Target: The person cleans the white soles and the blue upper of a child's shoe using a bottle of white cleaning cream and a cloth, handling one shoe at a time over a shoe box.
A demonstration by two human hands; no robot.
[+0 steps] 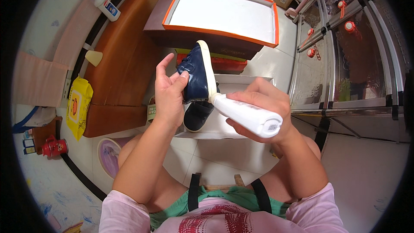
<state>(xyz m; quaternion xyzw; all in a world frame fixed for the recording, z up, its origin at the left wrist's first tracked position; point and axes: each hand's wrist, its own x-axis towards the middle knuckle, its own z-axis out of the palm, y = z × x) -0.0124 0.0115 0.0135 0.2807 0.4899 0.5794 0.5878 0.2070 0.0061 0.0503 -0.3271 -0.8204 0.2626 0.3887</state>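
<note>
My left hand [171,94] grips a dark blue leather lace-up shoe [196,81] by its upper, thumb on the laces' side. The shoe is turned so its white sole edge [207,64] faces right. In my right hand [268,103] is a white plastic bottle [247,113], tilted with its base towards me. Its applicator tip meets the sole edge at the shoe's near end. Just below, a second dark shoe [198,115] rests in an open white shoebox [233,132], partly hidden behind the held shoe.
Beyond the shoebox, an orange-rimmed box lid [223,11] lies on a brown shoebox [207,40]. On the wooden furniture [119,71] at left are another white bottle [108,7], a pale cap [93,58] and a yellow wipes pack [79,106]. A glass-doored cabinet [355,61] stands at right; a bin [111,157] is near my left leg.
</note>
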